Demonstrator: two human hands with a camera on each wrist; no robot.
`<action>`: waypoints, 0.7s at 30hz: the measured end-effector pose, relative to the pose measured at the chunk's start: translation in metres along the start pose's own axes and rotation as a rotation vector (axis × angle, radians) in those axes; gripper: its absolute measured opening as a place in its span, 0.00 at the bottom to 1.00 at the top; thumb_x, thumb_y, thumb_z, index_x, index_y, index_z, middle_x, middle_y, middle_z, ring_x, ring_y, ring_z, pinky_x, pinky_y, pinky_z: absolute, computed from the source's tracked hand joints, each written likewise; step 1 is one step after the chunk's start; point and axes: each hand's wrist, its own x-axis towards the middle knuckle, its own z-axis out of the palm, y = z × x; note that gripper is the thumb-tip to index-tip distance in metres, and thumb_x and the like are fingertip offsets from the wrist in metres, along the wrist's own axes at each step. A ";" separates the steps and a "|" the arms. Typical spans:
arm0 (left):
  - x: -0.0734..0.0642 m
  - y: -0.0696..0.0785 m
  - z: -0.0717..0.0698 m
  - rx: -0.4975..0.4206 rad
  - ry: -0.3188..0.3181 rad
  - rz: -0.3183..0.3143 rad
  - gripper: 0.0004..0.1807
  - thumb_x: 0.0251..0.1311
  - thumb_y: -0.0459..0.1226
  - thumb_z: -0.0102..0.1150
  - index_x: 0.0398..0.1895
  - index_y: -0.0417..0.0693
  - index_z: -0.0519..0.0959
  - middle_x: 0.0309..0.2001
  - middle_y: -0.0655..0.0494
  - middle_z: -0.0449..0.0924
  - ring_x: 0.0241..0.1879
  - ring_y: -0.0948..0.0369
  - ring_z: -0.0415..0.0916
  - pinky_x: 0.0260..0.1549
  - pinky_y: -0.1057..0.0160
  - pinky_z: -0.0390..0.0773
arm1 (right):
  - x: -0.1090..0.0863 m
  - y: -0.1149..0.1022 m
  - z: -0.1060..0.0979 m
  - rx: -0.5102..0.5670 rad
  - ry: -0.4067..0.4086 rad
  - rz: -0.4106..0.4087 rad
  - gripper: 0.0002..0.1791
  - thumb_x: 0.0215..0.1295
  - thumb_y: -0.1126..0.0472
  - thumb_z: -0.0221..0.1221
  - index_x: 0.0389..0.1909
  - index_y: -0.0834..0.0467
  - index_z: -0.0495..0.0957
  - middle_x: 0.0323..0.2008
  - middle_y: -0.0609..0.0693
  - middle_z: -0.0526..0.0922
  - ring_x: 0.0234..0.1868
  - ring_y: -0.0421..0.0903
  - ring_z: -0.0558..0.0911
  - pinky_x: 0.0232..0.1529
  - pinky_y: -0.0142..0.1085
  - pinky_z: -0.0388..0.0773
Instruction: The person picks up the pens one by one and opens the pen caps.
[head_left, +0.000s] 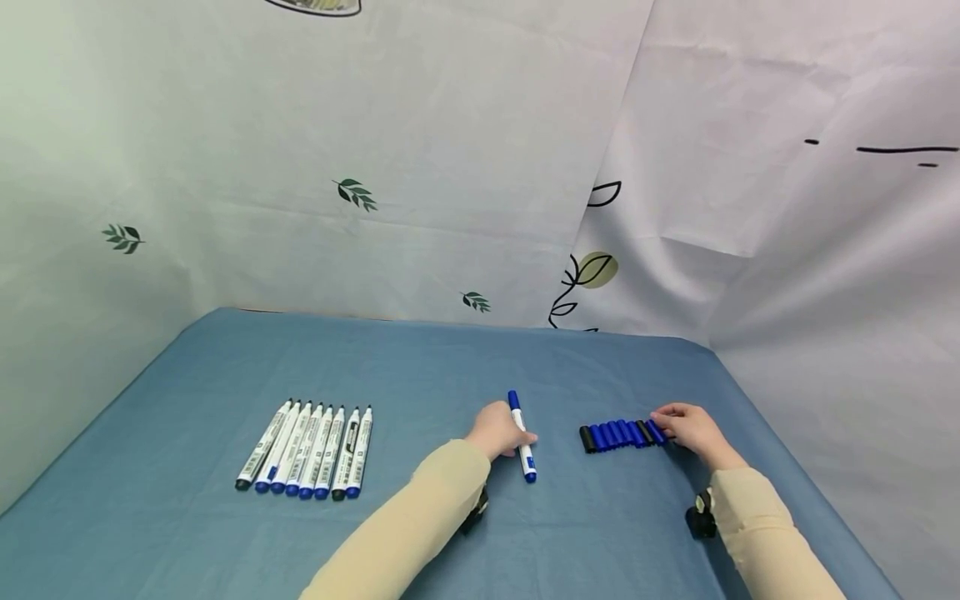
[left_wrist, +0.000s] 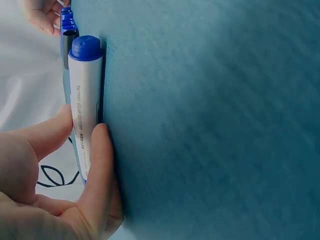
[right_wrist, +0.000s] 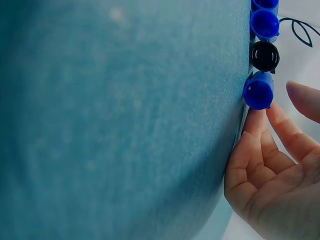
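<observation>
My left hand (head_left: 497,429) pinches a white whiteboard marker (head_left: 527,463) between thumb and fingers, near the middle of the table. The marker lies close along the cloth, a blue cap at its far end and a blue plug (left_wrist: 86,48) at its near end. To the right, a side-by-side row of marker caps (head_left: 617,434), mostly blue with a few black, lies on the cloth. My right hand (head_left: 692,429) is at that row's right end. Its fingertips touch the outermost blue cap (right_wrist: 259,91), while the thumb (right_wrist: 304,101) stands apart from it.
On the left side of the table, several uncapped white markers (head_left: 324,450) lie in a row, tips pointing away, with blue or black end plugs. A blue cloth (head_left: 187,533) covers the table. White printed fabric (head_left: 450,167) hangs behind and at the sides.
</observation>
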 end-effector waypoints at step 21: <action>0.004 -0.008 -0.004 -0.102 -0.064 0.035 0.11 0.50 0.32 0.69 0.20 0.39 0.75 0.17 0.52 0.74 0.16 0.64 0.76 0.19 0.69 0.78 | -0.004 -0.002 -0.001 0.030 0.015 -0.006 0.22 0.71 0.55 0.50 0.52 0.72 0.72 0.44 0.63 0.79 0.42 0.50 0.78 0.40 0.40 0.77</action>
